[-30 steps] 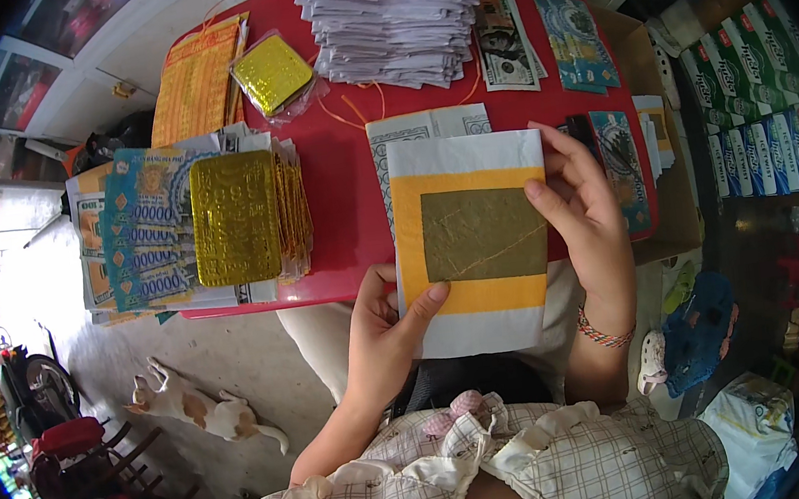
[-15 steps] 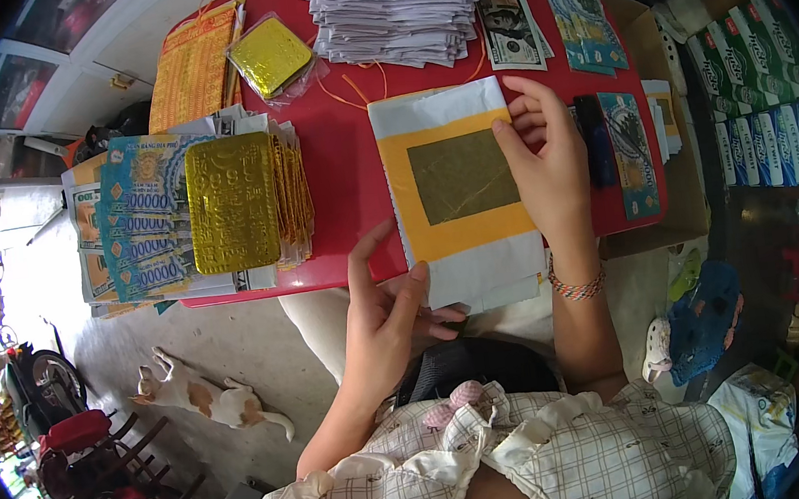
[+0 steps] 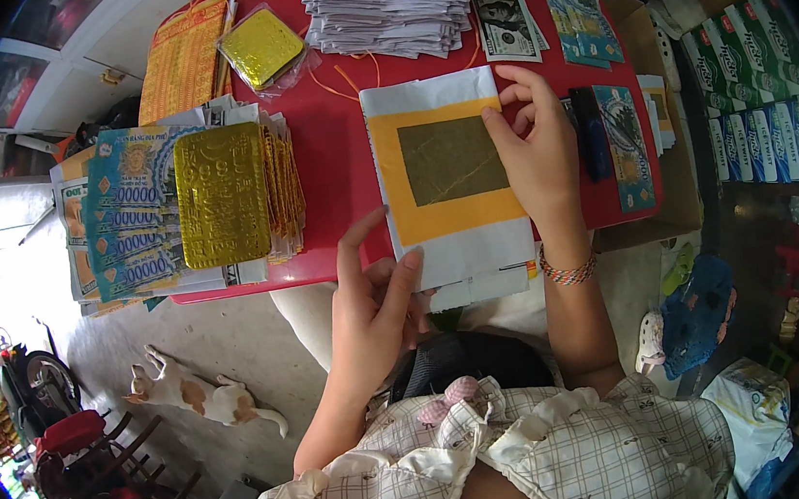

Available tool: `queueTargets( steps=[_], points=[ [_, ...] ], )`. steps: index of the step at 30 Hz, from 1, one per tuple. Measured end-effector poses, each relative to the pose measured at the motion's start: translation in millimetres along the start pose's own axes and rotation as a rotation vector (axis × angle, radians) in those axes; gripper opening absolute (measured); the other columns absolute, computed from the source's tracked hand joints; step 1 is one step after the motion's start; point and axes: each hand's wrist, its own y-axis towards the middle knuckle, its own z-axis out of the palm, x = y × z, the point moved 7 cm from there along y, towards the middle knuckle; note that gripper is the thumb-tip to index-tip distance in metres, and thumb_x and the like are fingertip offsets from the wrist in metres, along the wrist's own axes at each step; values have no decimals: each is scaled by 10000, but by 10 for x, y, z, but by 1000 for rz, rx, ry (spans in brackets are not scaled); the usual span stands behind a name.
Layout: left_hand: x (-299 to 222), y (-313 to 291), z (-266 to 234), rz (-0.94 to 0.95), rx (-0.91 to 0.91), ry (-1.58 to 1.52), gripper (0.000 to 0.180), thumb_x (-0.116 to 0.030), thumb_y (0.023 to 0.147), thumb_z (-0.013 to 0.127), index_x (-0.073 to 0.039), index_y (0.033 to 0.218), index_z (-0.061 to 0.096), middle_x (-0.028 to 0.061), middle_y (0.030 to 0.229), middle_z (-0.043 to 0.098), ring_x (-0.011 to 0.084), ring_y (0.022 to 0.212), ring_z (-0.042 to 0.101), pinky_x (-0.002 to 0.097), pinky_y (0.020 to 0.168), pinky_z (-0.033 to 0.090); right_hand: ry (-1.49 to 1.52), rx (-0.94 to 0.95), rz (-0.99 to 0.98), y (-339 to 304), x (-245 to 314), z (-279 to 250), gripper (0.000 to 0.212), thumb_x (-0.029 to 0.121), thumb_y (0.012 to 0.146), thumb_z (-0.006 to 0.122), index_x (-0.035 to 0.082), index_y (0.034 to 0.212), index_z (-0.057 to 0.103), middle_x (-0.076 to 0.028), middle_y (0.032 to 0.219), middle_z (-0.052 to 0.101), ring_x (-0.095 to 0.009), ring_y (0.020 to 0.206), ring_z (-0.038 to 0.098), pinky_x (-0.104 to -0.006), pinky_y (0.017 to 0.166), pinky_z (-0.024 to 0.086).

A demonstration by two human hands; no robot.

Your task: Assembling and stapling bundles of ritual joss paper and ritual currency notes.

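Both my hands hold a folded joss paper at the table's front edge; it is white with an orange band and a dull gold rectangle. The thumb of my right hand presses its right edge, with the fingers curled behind. At the lower left corner, my left hand has its thumb on the front and its index finger stretched along the side. Its other fingers are partly hidden beneath. Left of the paper, an embossed gold plaque lies on a pile of joss paper, beside fanned blue note-like papers.
On the red table stand a tall stack of white folded papers, orange patterned packets and a wrapped gold block. More blue notes and a dark blue object lie right. A cat lies on the floor.
The view has shifted slightly. My left hand's lower fingers have drawn in under the paper, and a lower sheet's edge with an orange strip now shows at the bottom right.
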Motion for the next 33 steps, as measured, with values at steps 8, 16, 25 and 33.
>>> queueTargets(
  steps=[8, 16, 25, 33],
  points=[
    [8, -9, 54, 160, -25, 272, 688, -139, 983, 664, -50, 1558, 296, 82, 788, 703, 97, 577, 596, 254, 511, 449, 32, -46, -52, -41, 27, 14, 403, -7, 896, 659, 41, 1288, 578, -66, 1018, 607, -140, 664, 524, -297, 657, 486],
    [-3, -27, 26, 49, -27, 197, 624, -117, 1020, 607, -63, 1564, 308, 72, 774, 692, 103, 603, 604, 255, 533, 464, 22, -87, -102, -63, 24, -3, 382, -19, 891, 652, 44, 1262, 586, -56, 1014, 593, -129, 637, 514, -287, 628, 478],
    [-115, -49, -31, 228, -87, 388, 559, -146, 1030, 598, -62, 1529, 360, 75, 680, 630, 133, 559, 572, 283, 544, 455, 30, -57, -166, -4, 215, -149, 285, -6, 892, 650, 46, 1171, 628, -79, 996, 618, -154, 653, 560, -305, 643, 498],
    [-354, -71, -36, 444, -40, 304, 450, -160, 1034, 590, -38, 1442, 447, -2, 624, 493, 77, 555, 443, 246, 534, 357, -646, 75, -507, 523, 347, -450, 335, 105, 865, 718, 89, 1192, 647, -76, 1169, 662, -303, 1107, 618, -410, 945, 503]
  ],
)
